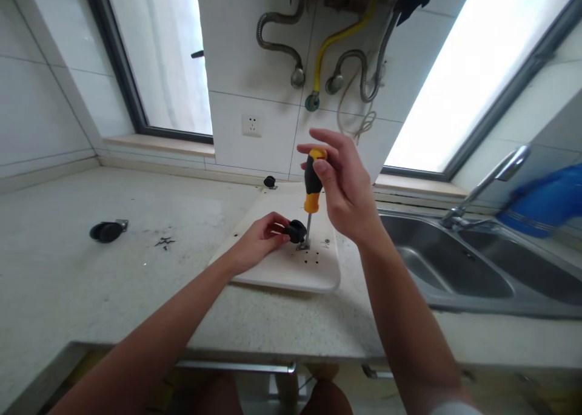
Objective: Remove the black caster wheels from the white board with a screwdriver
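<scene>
A white board (282, 272) with rounded corners and small holes lies flat on the counter. My left hand (261, 239) grips a black caster wheel (296, 231) by its side, against the board. The caster's metal plate (302, 246) rests on the board near several holes. My right hand (348, 181) is closed around the handle of a black and yellow screwdriver (313, 181), held upright. Its shaft reaches down to the caster's plate; the tip and any screw there are too small to make out. Another black caster (270, 182) stands at the board's far edge.
A loose caster (108, 230) and a small pile of dark screws (164, 241) lie on the counter (54, 269) at the left. To the right are a double steel sink (436, 263), a faucet (486, 184) and a blue bag (550, 202). Pipes (336, 39) hang on the wall.
</scene>
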A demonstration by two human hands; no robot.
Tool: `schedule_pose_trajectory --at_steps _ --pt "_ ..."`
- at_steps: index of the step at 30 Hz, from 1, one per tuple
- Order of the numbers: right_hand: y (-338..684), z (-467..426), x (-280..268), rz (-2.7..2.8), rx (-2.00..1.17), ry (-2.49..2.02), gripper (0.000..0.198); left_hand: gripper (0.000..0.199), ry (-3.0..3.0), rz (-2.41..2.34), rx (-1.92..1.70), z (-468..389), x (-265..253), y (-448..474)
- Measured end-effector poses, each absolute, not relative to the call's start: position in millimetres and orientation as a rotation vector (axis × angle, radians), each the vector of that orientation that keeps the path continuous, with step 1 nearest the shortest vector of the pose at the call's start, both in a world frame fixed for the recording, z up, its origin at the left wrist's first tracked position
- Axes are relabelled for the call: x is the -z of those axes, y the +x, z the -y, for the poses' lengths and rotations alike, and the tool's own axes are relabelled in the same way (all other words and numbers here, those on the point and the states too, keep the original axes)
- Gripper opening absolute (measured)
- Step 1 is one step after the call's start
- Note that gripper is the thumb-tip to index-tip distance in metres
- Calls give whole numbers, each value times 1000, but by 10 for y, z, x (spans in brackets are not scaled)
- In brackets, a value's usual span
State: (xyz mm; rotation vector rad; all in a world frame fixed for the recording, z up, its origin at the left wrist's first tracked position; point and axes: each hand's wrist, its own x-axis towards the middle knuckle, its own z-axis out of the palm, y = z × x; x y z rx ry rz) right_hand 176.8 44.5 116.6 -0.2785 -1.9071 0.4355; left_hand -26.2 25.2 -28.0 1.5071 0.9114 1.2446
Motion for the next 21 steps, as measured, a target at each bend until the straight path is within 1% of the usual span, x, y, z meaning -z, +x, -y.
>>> schedule_pose_trajectory --at_steps 3,7,14,21 --pt "1741 -447 -1140 1949 -488 -238 42 39 1530 -895 -1217 -256 279 -256" --pt "1747 -427 -1146 1952 -479 -245 43 37 1543 -893 -1215 -262 282 -258" --pt "1817 -392 -1222 1870 -466 -187 40 36 1547 -912 -1220 -269 292 -284" --pt "1778 -395 -1184 1950 -503 -185 40 35 1567 -928 -1226 -278 297 -274"
